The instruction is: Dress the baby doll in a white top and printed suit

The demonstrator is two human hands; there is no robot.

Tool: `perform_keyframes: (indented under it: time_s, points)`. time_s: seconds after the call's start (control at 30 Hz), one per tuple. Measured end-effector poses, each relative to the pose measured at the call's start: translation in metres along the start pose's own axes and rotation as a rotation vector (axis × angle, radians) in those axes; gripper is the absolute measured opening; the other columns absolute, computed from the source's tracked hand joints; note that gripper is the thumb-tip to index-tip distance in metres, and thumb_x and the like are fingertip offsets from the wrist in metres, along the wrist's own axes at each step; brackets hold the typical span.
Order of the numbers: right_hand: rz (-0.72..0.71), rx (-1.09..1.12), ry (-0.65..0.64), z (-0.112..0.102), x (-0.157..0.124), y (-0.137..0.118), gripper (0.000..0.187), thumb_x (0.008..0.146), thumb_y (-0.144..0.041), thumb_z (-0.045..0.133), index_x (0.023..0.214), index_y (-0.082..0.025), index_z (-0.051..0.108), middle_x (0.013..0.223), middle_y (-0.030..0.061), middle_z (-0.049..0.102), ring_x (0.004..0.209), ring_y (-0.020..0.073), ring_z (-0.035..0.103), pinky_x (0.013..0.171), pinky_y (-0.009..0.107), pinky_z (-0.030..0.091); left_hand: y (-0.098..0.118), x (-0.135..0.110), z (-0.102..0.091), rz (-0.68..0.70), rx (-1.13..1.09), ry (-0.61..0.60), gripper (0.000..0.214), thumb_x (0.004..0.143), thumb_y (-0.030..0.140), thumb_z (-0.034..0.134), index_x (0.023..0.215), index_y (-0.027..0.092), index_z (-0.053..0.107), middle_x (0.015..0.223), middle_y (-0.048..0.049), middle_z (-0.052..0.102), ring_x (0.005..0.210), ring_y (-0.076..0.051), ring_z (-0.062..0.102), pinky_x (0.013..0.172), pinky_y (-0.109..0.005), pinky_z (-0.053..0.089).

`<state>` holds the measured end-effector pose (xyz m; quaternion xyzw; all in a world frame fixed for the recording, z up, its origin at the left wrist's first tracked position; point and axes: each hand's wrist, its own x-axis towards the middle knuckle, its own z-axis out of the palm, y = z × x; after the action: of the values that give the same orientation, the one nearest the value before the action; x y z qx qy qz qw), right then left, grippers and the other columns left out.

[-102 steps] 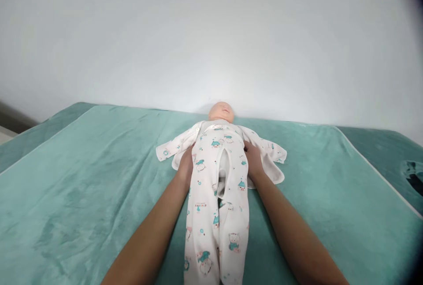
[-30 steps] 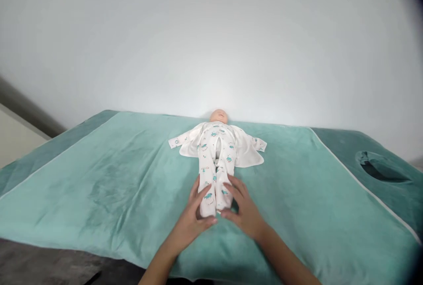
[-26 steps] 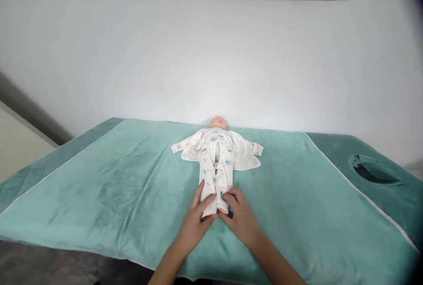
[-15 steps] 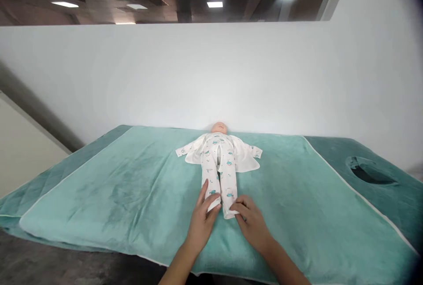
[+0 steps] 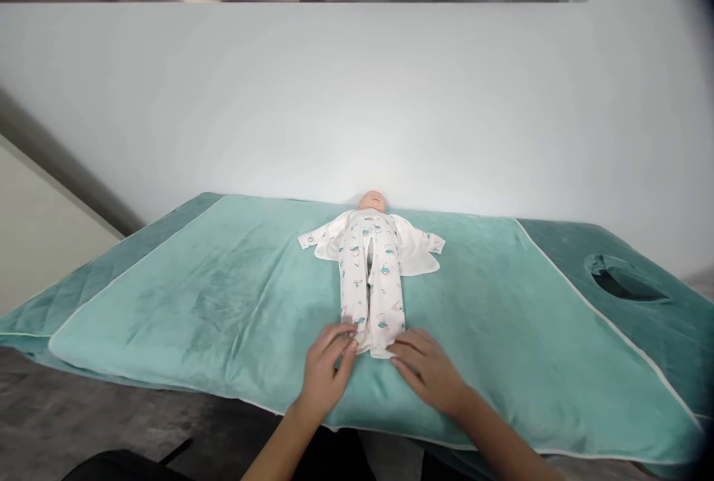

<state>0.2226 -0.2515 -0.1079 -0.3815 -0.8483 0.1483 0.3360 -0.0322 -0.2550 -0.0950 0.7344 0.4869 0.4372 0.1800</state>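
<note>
A baby doll (image 5: 372,201) lies on its back on a teal blanket (image 5: 223,295), its head toward the white wall. A white patterned sleepsuit (image 5: 371,273) is spread over it, sleeves out to the sides, legs pointing toward me. My left hand (image 5: 325,371) lies flat on the blanket with its fingertips at the left foot end of the sleepsuit. Just right of the foot ends, my right hand (image 5: 428,369) rests flat with its fingers stretched toward them. Neither hand grips anything.
The blanket covers a darker teal padded table (image 5: 641,243) with a face hole (image 5: 622,284) at the right. A white wall (image 5: 357,94) stands close behind the doll's head. Dark floor (image 5: 111,429) shows at the near left.
My hands slid from the doll's sides down to the foot ends of the sleepsuit. They have since drawn slightly back and flattened, and the legs lie straight.
</note>
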Motion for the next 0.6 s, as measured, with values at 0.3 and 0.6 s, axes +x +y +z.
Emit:
perform_keyframes:
  time_s: [0.3,0.6]
  points:
    - [0.282,-0.171,0.225,0.011,0.116,0.096,0.041,0.089,-0.011,0.046,0.123,-0.019,0.068,0.131,0.0148,0.064,0.129,0.0301,0.052,0.11,0.051,0.044,-0.08,0.138,0.02,-0.145,0.44,-0.064,0.034,0.09,0.019,0.049,0.116,0.019,0.07,0.137,-0.0173,0.06,0.14,-0.034,0.041,0.116,-0.057,0.029]
    - [0.166,-0.055,0.265,0.039,0.139,0.142,0.04,0.094,-0.023,0.053,0.132,-0.025,0.064,0.127,0.0083,0.068,0.124,0.0304,0.058,0.111,0.047,0.044,-0.115,0.188,0.054,0.191,0.297,-0.037,0.029,0.089,0.025,0.049,0.101,0.021,0.074,0.095,-0.0081,0.075,0.101,-0.027,0.066,0.116,-0.054,0.035]
